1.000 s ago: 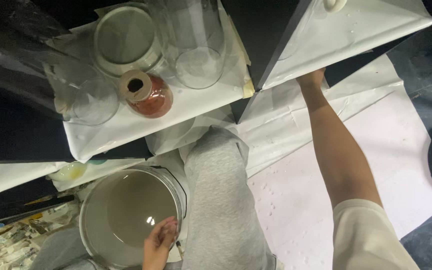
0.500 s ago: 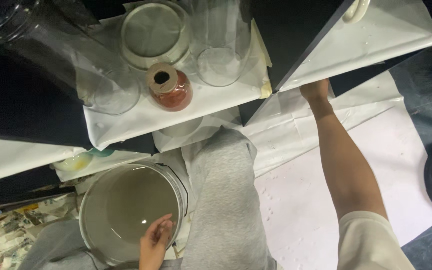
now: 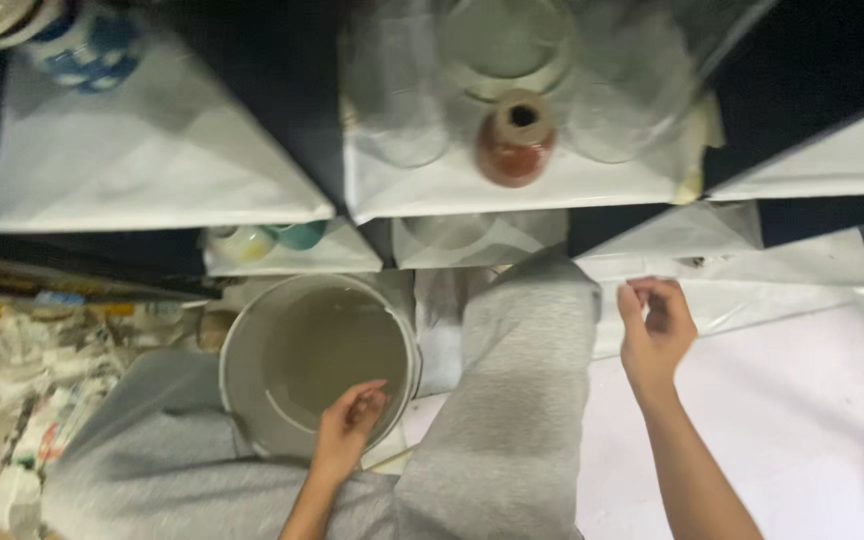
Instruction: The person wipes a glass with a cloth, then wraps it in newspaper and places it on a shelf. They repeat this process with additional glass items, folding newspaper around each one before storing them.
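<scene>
I look down past grey-trousered knees [image 3: 517,400] at shelves lined with white paper. My left hand [image 3: 347,430] rests on the near rim of a large pale bucket [image 3: 252,340] that holds cloudy water, fingers curled over the edge. My right hand [image 3: 655,330] hangs in the air below the lower shelf, fingers loosely bent and apart, holding nothing. On the shelf above stand a small reddish-brown vase [image 3: 515,140] and clear glass jars [image 3: 397,100], with a round glass lid [image 3: 507,45] behind the vase.
A blue-and-white ceramic piece [image 3: 82,45] sits on the upper left shelf. Small yellow and teal cups [image 3: 267,240] stand on a low shelf. Crumpled newspaper [image 3: 22,400] lies at the left. White sheeting [image 3: 802,400] covers the floor at the right.
My right hand has come down from the shelf edge and now hangs lower, near my knee. The view has swung left. My left hand stays on the bucket rim.
</scene>
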